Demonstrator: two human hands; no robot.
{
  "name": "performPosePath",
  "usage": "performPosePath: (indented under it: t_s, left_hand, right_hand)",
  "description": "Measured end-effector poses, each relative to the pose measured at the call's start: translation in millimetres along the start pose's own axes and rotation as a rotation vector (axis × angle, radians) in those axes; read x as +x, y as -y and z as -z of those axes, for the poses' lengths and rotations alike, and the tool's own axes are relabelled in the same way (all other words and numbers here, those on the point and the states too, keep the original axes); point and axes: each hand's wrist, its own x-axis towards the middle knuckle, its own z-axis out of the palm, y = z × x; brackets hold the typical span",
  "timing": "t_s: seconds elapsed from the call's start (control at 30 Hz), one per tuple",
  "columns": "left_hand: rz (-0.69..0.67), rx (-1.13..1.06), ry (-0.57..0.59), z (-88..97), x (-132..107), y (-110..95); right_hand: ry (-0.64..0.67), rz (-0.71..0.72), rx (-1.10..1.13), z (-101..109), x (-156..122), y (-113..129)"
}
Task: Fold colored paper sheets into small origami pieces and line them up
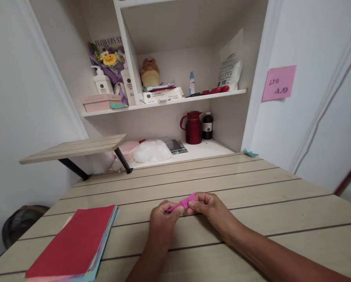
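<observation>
A small piece of folded magenta paper (186, 202) is held between both hands, just above the wooden table (246, 196). My left hand (164, 217) pinches its narrow left end between thumb and fingers. On the wider right end, my right hand (205, 204) is closed, thumb in front and fingers behind. The fingers hide parts of the paper, so its full folded shape does not show. Left of my hands lies a stack of coloured paper (75, 239) with a red sheet on top.
A small raised shelf (75, 148) on black legs stands at the table's back left. Behind the table, a white cabinet holds a red jug (193, 127), a dark bottle (207, 126) and a white plastic bag (153, 151). A teal paper piece (250, 153) sits at the back right edge.
</observation>
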Motion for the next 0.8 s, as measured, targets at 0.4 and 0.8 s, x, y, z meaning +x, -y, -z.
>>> performPosePath:
  t_s: [0.4, 0.8]
  left_hand:
    - [0.010, -0.003, 0.045, 1.0, -4, -9]
    - [0.045, 0.021, -0.019, -3.7, -5, -7]
  right_hand:
    - [0.068, 0.078, -0.076, -2, -1, 1]
    - [-0.049, 0.122, -0.104, 1, 3, -15]
